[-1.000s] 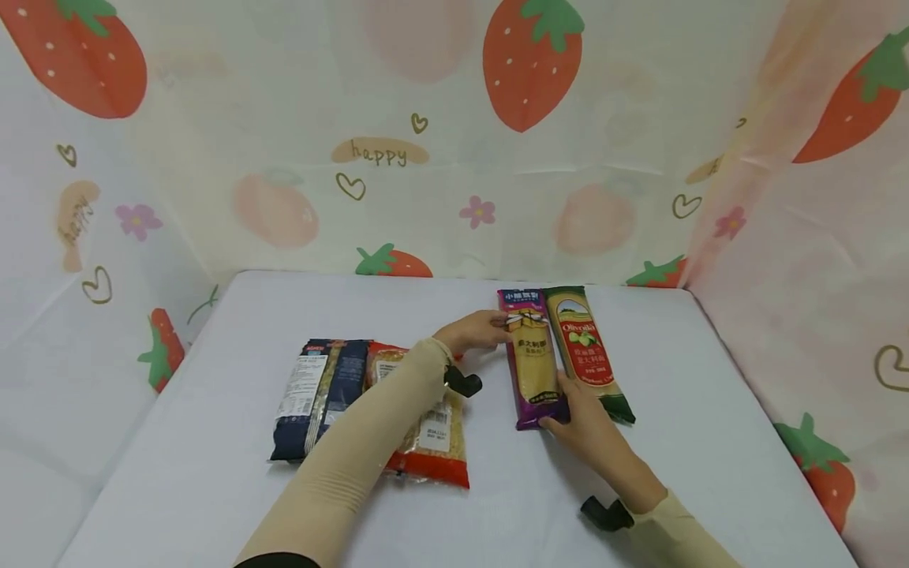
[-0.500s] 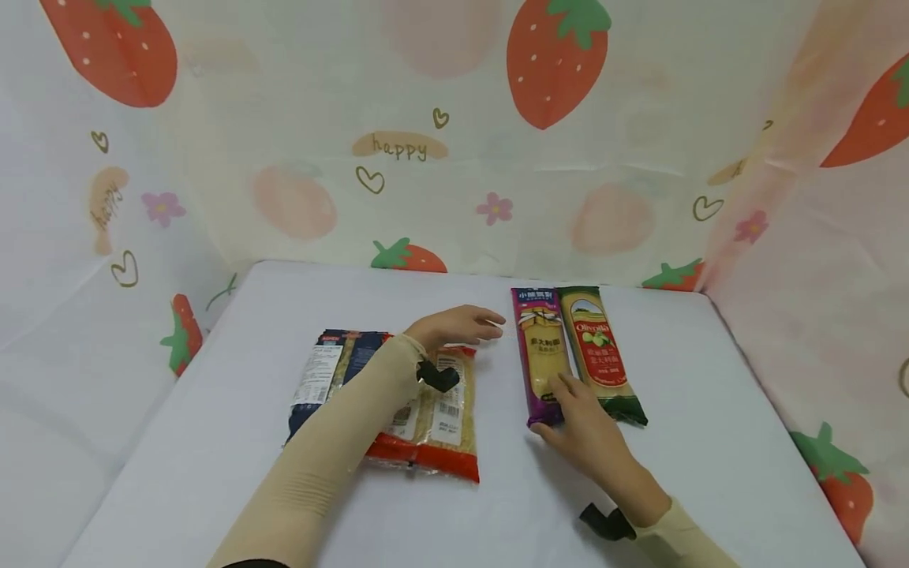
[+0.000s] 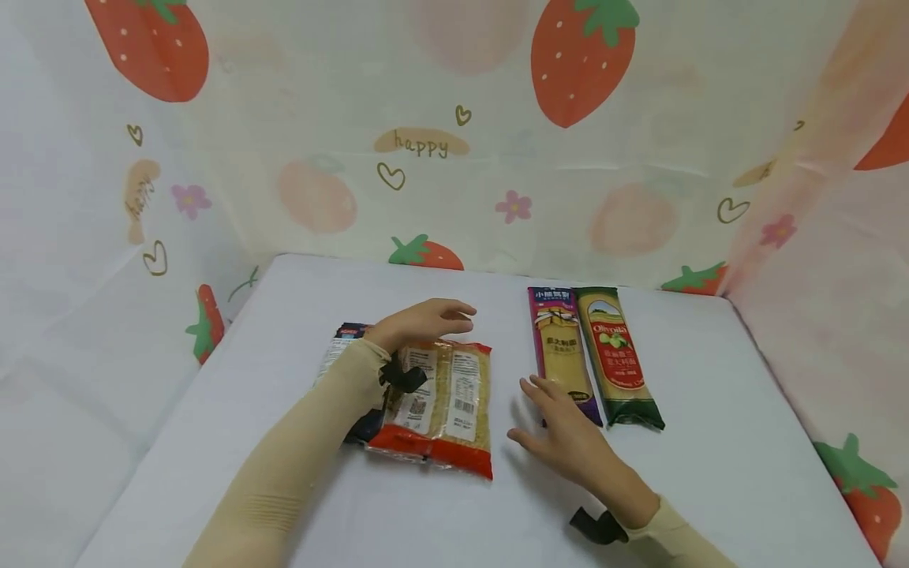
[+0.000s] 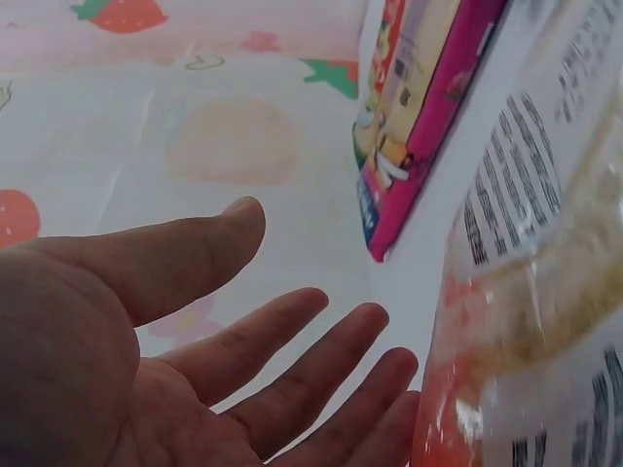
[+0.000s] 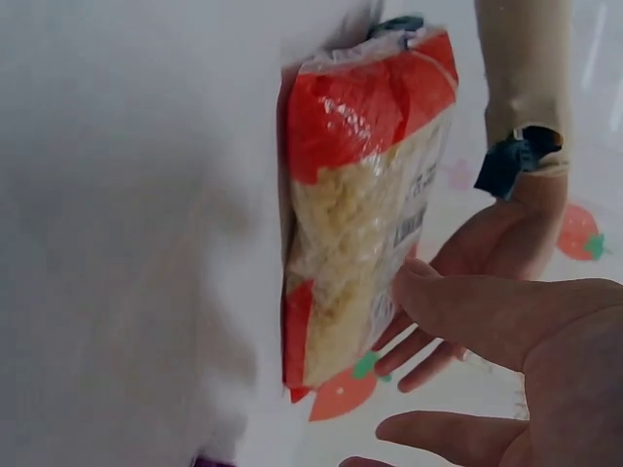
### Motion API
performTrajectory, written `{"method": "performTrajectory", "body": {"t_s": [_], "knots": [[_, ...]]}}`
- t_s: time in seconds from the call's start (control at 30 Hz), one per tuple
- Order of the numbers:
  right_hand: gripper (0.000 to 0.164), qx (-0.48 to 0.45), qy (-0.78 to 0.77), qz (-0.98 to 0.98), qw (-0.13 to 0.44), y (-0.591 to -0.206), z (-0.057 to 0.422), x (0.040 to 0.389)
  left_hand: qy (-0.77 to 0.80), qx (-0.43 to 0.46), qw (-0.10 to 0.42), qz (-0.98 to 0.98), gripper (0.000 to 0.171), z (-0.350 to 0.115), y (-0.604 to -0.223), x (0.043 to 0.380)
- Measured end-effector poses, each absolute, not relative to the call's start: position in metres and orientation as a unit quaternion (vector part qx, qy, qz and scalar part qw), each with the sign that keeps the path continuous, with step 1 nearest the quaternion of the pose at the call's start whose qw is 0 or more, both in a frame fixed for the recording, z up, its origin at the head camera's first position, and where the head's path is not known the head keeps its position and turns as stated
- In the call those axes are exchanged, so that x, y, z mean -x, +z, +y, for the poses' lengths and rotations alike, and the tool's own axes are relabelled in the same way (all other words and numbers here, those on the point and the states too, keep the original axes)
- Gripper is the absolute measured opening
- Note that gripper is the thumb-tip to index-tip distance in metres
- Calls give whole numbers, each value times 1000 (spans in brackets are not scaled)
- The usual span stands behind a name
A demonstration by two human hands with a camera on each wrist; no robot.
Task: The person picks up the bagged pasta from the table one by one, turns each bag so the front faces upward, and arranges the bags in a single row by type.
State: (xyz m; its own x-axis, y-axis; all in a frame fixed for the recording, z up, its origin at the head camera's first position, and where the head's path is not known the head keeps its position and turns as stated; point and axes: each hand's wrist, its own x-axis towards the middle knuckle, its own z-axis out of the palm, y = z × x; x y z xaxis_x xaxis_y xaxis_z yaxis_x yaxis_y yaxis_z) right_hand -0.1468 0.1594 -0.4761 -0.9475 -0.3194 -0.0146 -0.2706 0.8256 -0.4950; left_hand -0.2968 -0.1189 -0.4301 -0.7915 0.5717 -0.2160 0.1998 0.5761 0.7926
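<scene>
Head view: can see left hand [image 3: 422,322] loosely extended, gripping nothing, above the far edge of the red-ended bag [image 3: 454,406]. Can see right hand [image 3: 571,438] spread, likewise gripping nothing, at the near end of the purple pack [image 3: 562,347]; cannot tell if touching. Note purple pack lying flat close alongside green pack [image 3: 621,359], right of red-ended bag on white table [image 3: 710,442]. Note navy bag [image 3: 342,345] mostly hidden behind left sleeve [image 3: 298,450].

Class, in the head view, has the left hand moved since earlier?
Yes, leftward: the left hand was directly below the central pink flower; now it is below-left.
</scene>
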Motion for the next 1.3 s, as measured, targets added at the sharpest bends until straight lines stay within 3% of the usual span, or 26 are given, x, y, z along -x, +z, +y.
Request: {"method": "performTrajectory", "body": {"t_s": [0.63,0.93,1.3], "knots": [[98,193,-324,922,91,-487,129,140,326,-231,176,900,57,-165,-430,264],[109,227,-334,908,113,-487,116,141,233,-259,190,918,72,-176,-433,262],[119,221,-247,935,122,-481,87,141,239,-232,190,923,66,-178,-439,259]]}}
